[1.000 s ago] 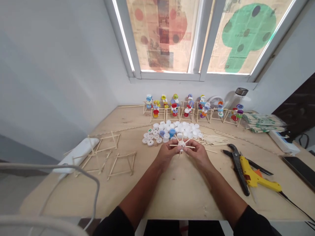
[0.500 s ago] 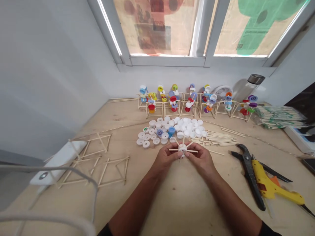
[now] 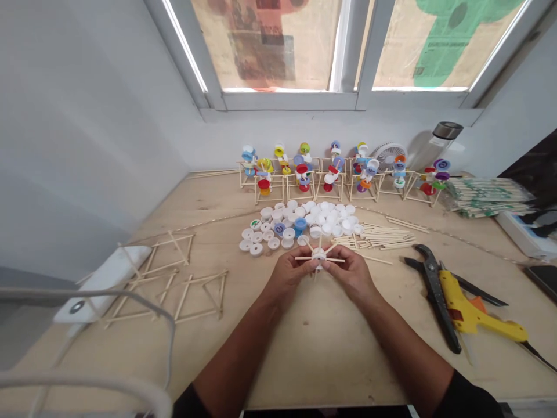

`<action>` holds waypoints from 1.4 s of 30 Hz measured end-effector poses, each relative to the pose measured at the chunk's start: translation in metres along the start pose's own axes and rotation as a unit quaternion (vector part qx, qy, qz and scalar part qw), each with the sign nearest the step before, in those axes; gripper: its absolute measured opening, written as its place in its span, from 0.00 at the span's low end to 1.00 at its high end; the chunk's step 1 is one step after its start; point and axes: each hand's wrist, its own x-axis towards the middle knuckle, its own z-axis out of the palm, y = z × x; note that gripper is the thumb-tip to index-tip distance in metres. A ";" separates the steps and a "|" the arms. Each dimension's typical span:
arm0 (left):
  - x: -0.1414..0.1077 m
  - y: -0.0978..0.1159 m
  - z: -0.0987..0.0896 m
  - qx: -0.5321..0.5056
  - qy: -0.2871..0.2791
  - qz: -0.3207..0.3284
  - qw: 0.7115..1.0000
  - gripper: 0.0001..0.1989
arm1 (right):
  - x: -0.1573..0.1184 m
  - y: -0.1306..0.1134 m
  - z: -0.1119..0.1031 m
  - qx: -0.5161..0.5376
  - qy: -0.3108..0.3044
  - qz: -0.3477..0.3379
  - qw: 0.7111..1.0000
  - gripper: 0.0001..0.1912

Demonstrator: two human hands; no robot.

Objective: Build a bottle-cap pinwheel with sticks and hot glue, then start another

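Both my hands are together above the plywood table [image 3: 322, 354], holding a white bottle cap [image 3: 319, 257] with thin wooden sticks [image 3: 308, 258] radiating from it like spokes. My left hand [image 3: 289, 274] grips the cap's left side and my right hand [image 3: 350, 274] its right side. Just beyond my fingers lies a heap of loose white bottle caps [image 3: 319, 217], with a few blue ones among them. Loose wooden sticks [image 3: 374, 238] lie to the right of the heap.
A black-handled plier [image 3: 435, 296] and a yellow glue gun [image 3: 470, 313] lie at right. Square stick frames [image 3: 191, 296] lie at left, beside a white cable [image 3: 130, 299]. Colourful cap-and-stick models [image 3: 300, 174] stand in rows along the back wall.
My view has tilted downward and shifted a little, so the window sits higher in the picture. My hands still hold the spoked cap in about the same way.
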 end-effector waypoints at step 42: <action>-0.001 0.001 -0.003 0.026 0.023 0.004 0.999 0.20 | -0.003 -0.001 -0.001 -0.009 0.034 -0.008 0.999 0.14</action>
